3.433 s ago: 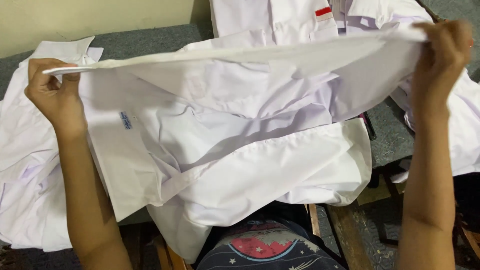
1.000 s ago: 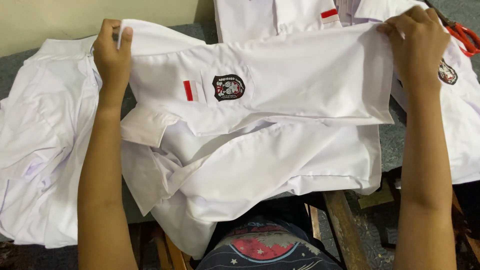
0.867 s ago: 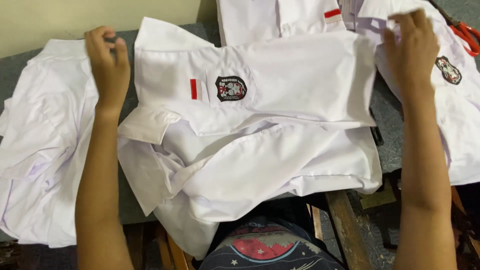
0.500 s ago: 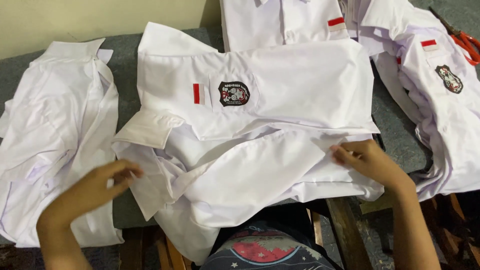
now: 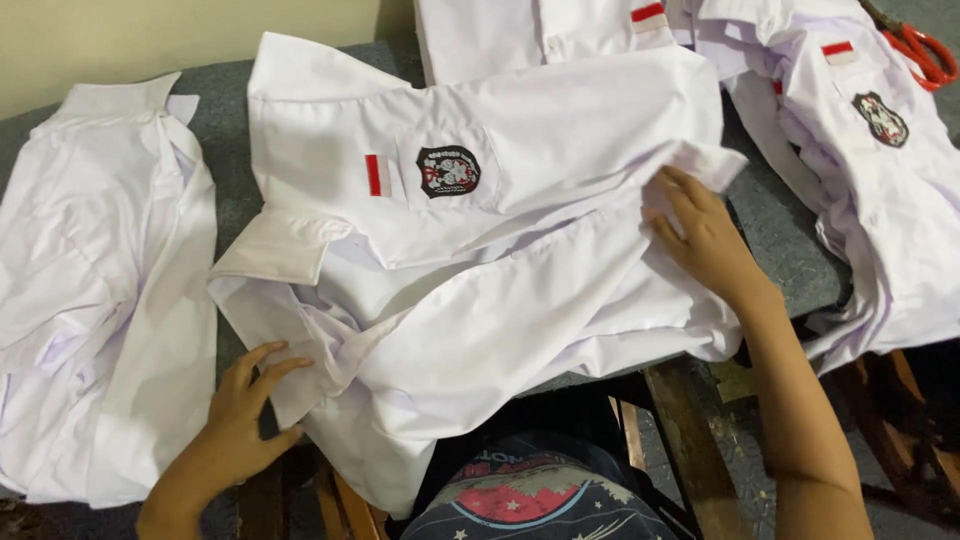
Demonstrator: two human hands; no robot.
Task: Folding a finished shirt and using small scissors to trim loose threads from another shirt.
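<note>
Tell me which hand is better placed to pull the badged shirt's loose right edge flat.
Right, probably. The right hand already touches the lifted fold at that edge of the white shirt. The left hand rests at the near left corner, by the sleeve, far from that edge.

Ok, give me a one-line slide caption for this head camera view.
Two bare hands, left hand and right hand, handle a white badged shirt on a grey table.

No packages, signs or screens; labels only: dark shield badge [image 5: 448,171] beside red-and-white strip [image 5: 373,175] on the middle shirt's chest, a second shield badge [image 5: 880,119] below a red strip [image 5: 838,50] on the right shirt, another red strip [image 5: 648,13] on the top shirt.
</note>
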